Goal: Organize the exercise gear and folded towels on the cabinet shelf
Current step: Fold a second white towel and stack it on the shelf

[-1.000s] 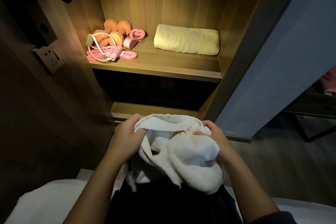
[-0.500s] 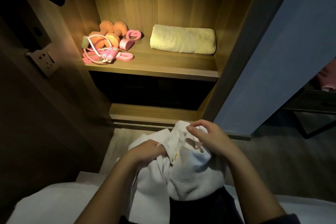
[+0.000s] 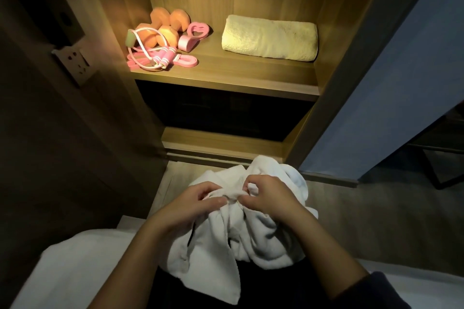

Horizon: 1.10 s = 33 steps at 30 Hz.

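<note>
Both hands, left (image 3: 187, 206) and right (image 3: 272, 198), pinch a rumpled white terry towel (image 3: 241, 236) with curled fingers, below the wooden shelf (image 3: 226, 75). On the shelf: folded yellow towel (image 3: 270, 37) at right; orange dumbbells (image 3: 163, 26), pink rope (image 3: 150, 56) at left.

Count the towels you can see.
2: a folded pale-yellow towel on the right of the lit wooden shelf; a crumpled white towel gripped by the left hand and right hand. Others may be hidden.
</note>
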Each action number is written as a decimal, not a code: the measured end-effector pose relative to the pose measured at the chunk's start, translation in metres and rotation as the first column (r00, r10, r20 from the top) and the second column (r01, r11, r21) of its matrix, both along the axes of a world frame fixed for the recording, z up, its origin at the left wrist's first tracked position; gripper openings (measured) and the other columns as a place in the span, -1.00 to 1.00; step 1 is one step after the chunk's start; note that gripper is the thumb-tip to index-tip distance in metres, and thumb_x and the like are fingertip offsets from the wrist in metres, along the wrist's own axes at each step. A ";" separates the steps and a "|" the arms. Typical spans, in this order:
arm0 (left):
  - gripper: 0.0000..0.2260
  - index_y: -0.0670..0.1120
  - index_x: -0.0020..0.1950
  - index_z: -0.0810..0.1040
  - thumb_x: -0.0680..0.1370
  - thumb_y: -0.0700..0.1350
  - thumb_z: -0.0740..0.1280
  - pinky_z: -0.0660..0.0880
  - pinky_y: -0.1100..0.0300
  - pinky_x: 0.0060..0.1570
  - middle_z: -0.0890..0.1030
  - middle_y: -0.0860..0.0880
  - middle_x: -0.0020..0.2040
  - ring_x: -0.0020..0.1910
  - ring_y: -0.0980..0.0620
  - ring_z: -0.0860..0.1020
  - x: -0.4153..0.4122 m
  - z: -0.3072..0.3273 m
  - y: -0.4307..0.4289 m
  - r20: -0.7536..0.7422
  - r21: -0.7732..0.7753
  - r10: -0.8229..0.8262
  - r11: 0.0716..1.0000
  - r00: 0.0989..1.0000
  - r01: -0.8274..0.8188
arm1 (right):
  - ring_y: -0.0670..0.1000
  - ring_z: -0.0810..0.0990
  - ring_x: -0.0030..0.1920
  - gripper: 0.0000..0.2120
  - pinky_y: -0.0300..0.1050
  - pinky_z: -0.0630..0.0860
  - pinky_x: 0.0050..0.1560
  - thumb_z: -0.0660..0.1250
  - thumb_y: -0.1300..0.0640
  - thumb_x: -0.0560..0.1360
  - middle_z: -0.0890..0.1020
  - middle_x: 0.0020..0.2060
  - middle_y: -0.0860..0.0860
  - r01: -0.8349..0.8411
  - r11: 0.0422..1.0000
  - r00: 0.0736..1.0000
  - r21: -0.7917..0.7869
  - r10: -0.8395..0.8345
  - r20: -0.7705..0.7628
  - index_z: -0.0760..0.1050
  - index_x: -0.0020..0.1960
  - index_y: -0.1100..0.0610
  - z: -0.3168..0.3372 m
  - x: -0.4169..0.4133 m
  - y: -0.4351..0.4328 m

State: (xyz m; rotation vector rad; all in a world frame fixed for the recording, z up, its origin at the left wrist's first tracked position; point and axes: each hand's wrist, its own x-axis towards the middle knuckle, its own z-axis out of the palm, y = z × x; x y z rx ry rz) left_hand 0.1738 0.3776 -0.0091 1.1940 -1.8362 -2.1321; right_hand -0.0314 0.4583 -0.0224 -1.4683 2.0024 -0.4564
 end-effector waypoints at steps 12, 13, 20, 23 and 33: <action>-0.83 0.20 0.16 0.55 0.58 0.09 0.30 0.52 0.14 0.06 0.61 0.20 0.08 0.09 0.14 0.56 0.020 -0.022 0.008 0.140 -0.294 0.082 0.955 0.987 -0.038 | -0.19 0.50 0.06 -0.51 -0.18 0.56 0.02 0.38 -0.08 0.42 0.51 0.14 -0.24 -0.083 0.968 0.996 -0.239 0.084 -0.007 0.33 0.30 -0.31 0.002 0.006 0.009; -0.83 0.17 0.17 0.55 0.60 0.08 0.29 0.51 0.14 0.04 0.61 0.17 0.08 0.09 0.14 0.56 0.017 -0.019 0.006 0.161 -0.271 0.063 0.962 0.985 -0.017 | -0.20 0.49 0.12 -0.47 -0.21 0.55 0.07 0.40 -0.05 0.43 0.49 0.19 -0.27 -0.124 0.951 0.992 -0.285 0.129 -0.001 0.30 0.33 -0.32 0.004 0.006 0.012; -0.91 -0.08 -0.06 0.62 0.59 -0.14 0.33 0.45 0.45 -0.39 0.68 0.13 -0.29 -0.31 0.28 0.62 -0.008 0.004 -0.022 0.181 -0.051 -0.110 0.991 0.977 0.121 | -0.15 0.61 -0.04 -0.78 -0.13 0.60 -0.08 0.45 0.00 0.46 0.62 0.08 -0.24 -0.347 0.865 0.936 -0.362 0.343 -0.076 0.60 0.10 -0.17 0.008 0.026 0.012; -0.92 -0.09 -0.03 0.63 0.57 -0.13 0.34 0.50 0.26 -0.23 0.68 0.04 -0.21 -0.22 0.13 0.63 -0.002 -0.004 -0.022 0.216 -0.100 -0.063 0.991 0.974 0.086 | -0.14 0.57 -0.10 -0.94 -0.10 0.56 -0.08 0.41 0.02 0.49 0.64 -0.10 -0.20 -0.235 0.904 0.971 -0.358 0.237 -0.038 0.60 -0.03 -0.10 0.004 0.022 0.009; -0.47 0.30 0.30 0.30 0.45 0.03 0.48 0.50 0.15 0.15 0.40 0.26 0.26 0.19 0.20 0.44 0.053 -0.031 0.012 0.213 -0.536 0.085 0.843 0.973 0.043 | -0.11 0.52 -0.07 -0.88 -0.06 0.49 -0.03 0.36 -0.16 0.48 0.59 -0.11 -0.17 -0.167 0.968 0.986 -0.187 0.160 -0.055 0.50 -0.11 -0.14 -0.006 0.020 -0.015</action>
